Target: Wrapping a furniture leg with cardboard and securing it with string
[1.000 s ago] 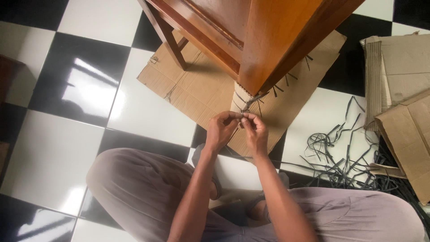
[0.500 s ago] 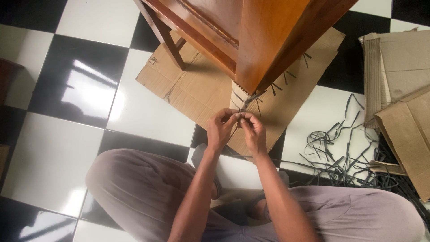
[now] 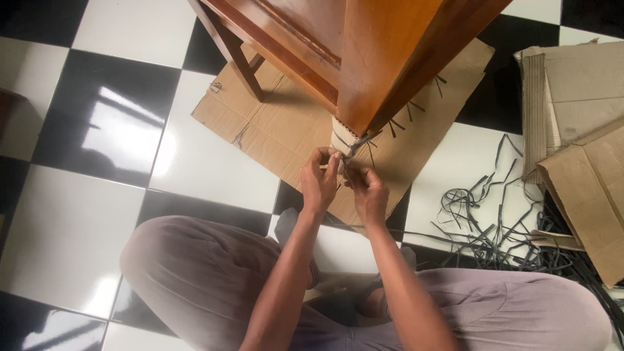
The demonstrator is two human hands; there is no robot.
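Head view: left hand (image 3: 319, 180) and right hand (image 3: 368, 193), both pinched shut on a thin black strap (image 3: 349, 151), have risen toward the cardboard-wrapped furniture leg (image 3: 342, 138) since a second ago. The strap lies just ahead of the fingertips, around the wrap. In my judgement, the tie is being drawn tight. Loose strap scraps (image 3: 494, 227) lie right of the right hand.

Left hand (image 3: 320, 181) and right hand (image 3: 369, 192) raised side by side, fingers pinched, forearms converging forward.
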